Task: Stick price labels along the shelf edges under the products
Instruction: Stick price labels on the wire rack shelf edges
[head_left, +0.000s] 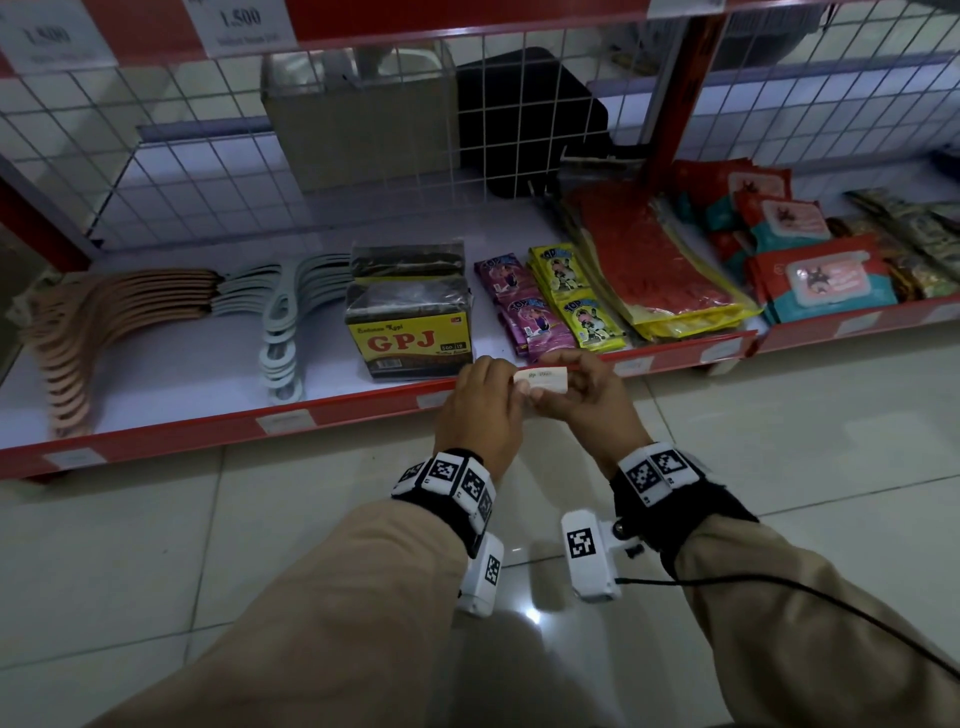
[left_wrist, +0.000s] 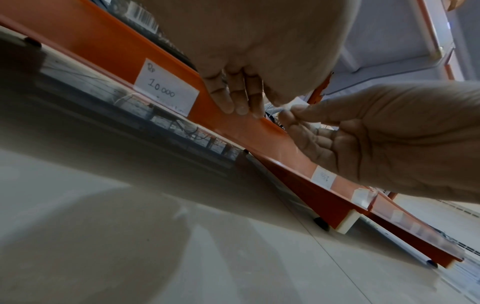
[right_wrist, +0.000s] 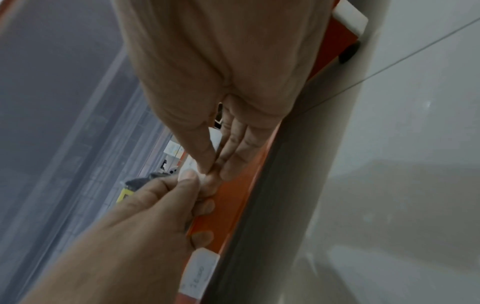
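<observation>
A small white price label (head_left: 543, 378) with faint writing is held level just in front of the red shelf edge (head_left: 363, 402), below the purple sachets (head_left: 514, 312). My left hand (head_left: 488, 400) pinches its left end and my right hand (head_left: 587, 395) pinches its right end. In the left wrist view the left hand's fingers (left_wrist: 241, 100) point down at the orange strip (left_wrist: 259, 131), with the right hand (left_wrist: 350, 133) beside them. The right wrist view has both thumbs meeting over the strip (right_wrist: 233, 195). Much of the label is hidden by fingers.
A GPJ box (head_left: 410, 332), yellow sachets (head_left: 576, 301), red pouches (head_left: 660, 260), wipes packs (head_left: 826, 280) and hangers (head_left: 156, 312) lie on the shelf. Stuck labels sit on the strip, one reading 10.000 (left_wrist: 166, 90). A wire grid (head_left: 363, 130) backs the shelf. Tiled floor (head_left: 156, 545) lies below.
</observation>
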